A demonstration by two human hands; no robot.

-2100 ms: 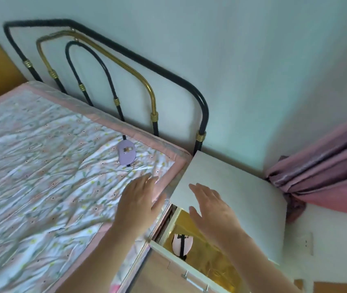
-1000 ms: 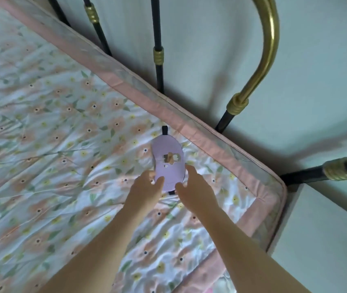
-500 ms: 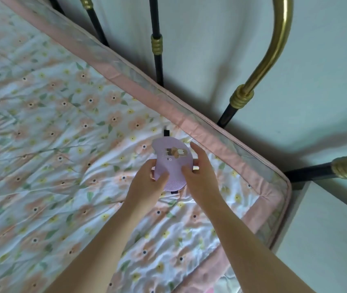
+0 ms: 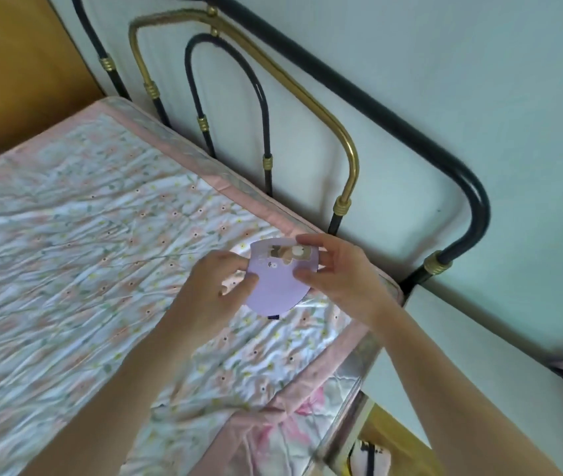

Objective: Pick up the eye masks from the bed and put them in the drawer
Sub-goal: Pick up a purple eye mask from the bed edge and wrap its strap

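Soft daylight fills the room. The picture is a bit blurry, and straight lines bend near the edges.

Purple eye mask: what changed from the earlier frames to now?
The purple eye mask lay on the bed; both hands reached in, and now left hand and right hand pinch it, lifted. The other mask remains in the drawer.

Lilac eye mask (image 4: pixel 278 283), pink-bordered floral bedspread (image 4: pixel 84 242), black-and-brass headboard (image 4: pixel 345 139), pale green wall (image 4: pixel 479 63).
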